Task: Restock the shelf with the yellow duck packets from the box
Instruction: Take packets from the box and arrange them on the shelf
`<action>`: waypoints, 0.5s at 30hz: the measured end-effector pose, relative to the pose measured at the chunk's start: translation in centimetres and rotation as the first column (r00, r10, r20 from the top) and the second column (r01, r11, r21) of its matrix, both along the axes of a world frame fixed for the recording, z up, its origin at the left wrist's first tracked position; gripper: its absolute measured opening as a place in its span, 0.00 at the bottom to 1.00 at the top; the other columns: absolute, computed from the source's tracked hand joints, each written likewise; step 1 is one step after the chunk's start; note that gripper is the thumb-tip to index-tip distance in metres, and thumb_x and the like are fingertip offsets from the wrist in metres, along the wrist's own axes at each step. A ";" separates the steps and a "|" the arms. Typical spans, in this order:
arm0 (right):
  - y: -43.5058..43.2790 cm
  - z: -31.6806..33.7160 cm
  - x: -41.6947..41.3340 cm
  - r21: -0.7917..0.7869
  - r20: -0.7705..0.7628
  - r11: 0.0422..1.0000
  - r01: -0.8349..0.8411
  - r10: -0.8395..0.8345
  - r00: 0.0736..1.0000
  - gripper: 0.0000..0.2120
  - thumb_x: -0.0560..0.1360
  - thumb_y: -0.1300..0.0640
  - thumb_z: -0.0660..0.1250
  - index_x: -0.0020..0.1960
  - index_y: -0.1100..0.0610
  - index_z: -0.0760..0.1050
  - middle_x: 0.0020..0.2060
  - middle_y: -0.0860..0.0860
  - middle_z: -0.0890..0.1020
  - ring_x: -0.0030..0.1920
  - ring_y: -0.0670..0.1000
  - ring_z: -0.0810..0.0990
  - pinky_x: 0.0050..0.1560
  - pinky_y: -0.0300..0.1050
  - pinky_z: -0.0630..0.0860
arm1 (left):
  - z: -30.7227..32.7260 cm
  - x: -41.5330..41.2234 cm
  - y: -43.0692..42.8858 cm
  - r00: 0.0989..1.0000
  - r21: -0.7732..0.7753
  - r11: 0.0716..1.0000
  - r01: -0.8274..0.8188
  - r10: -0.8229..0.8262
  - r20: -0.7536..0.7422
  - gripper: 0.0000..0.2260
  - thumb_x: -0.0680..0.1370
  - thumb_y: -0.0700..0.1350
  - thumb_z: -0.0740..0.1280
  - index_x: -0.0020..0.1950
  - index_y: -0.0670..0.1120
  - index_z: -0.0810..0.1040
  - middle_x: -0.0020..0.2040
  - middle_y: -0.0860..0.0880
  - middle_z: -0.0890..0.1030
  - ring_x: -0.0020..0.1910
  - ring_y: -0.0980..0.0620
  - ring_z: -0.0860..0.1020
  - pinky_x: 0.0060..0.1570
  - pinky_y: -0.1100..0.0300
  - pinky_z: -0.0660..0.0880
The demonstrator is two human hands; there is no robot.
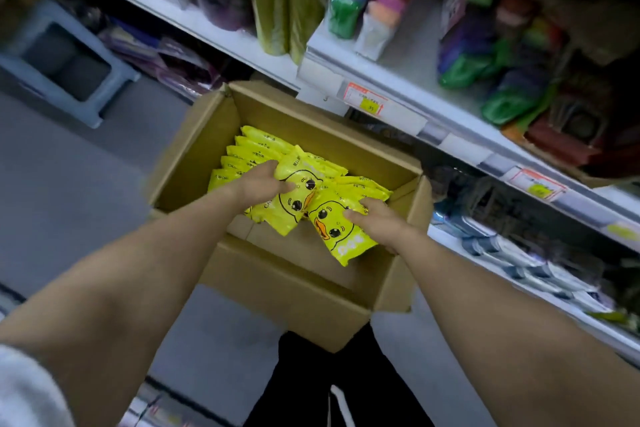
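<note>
Left hand (263, 184) fingers (275, 167) gripping duck packet (289, 215), right hand (377, 222) gripping second packet (341, 236) (in box (304, 291))

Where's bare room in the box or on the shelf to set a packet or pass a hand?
Box: bare floor between the duck packets and its near wall. Shelf: bare strip between the white pouch and the purple-green packs. Crowded: upright packets at the box's far left.
</note>
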State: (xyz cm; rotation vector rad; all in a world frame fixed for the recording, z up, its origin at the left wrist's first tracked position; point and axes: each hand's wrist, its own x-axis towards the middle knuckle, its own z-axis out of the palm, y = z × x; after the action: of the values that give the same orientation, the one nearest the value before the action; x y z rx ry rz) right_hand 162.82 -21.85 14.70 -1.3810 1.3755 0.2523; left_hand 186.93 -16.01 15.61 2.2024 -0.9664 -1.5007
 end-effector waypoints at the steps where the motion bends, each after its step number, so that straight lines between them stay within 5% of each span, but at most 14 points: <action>1: 0.2 1.0 -0.5 -0.007 0.019 1.000 0.021 -0.021 1.000 0.35 0.78 0.47 0.69 0.78 0.59 0.61 0.76 0.53 0.66 0.74 0.54 0.65 0.66 0.41 0.64 | 1.0 -0.4 0.1 1.000 -0.013 1.000 -0.003 0.003 -0.008 0.24 0.80 0.48 0.67 0.73 0.42 0.65 0.65 0.49 0.72 0.56 0.50 0.71 0.54 0.59 0.67; 5: 1.0 4.0 -2.1 -0.040 0.055 0.998 0.052 -0.049 0.997 0.40 0.70 0.45 0.77 0.75 0.57 0.65 0.70 0.51 0.73 0.68 0.51 0.74 0.61 0.39 0.68 | 4.3 -1.4 0.7 1.000 -0.067 0.998 -0.003 0.005 0.028 0.31 0.80 0.52 0.66 0.77 0.42 0.59 0.72 0.46 0.68 0.69 0.47 0.68 0.59 0.60 0.64; 9: 0.5 6.6 -3.9 -0.072 0.114 0.997 0.027 -0.018 0.993 0.25 0.67 0.49 0.80 0.61 0.53 0.78 0.51 0.46 0.85 0.46 0.44 0.83 0.49 0.40 0.79 | 8.3 -2.9 1.4 1.000 -0.133 0.991 -0.006 0.003 -0.023 0.49 0.64 0.68 0.74 0.76 0.44 0.62 0.72 0.50 0.69 0.69 0.49 0.69 0.66 0.56 0.67; 13: 0.1 9.9 -7.4 -0.130 0.144 0.991 -0.012 0.031 0.989 0.17 0.67 0.50 0.80 0.54 0.51 0.81 0.46 0.47 0.85 0.41 0.43 0.82 0.38 0.35 0.77 | 12.0 -5.9 1.2 0.999 -0.173 0.985 -0.016 0.023 0.037 0.40 0.66 0.57 0.79 0.73 0.43 0.67 0.65 0.50 0.75 0.64 0.47 0.74 0.61 0.56 0.70; 15: 0.0 11.3 -10.1 -0.181 0.145 0.983 -0.009 0.036 0.989 0.18 0.66 0.50 0.81 0.54 0.51 0.81 0.45 0.47 0.84 0.41 0.45 0.82 0.36 0.35 0.75 | 14.3 -8.4 1.2 0.999 -0.200 0.980 -0.004 0.011 0.034 0.28 0.69 0.49 0.78 0.66 0.45 0.74 0.56 0.51 0.78 0.55 0.50 0.76 0.56 0.59 0.72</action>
State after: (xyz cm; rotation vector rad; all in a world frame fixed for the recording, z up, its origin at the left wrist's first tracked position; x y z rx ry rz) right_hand 152.73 -21.85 26.04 -1.5341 1.2838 0.0391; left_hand 178.54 -14.82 29.89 2.0928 -1.0691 -1.3036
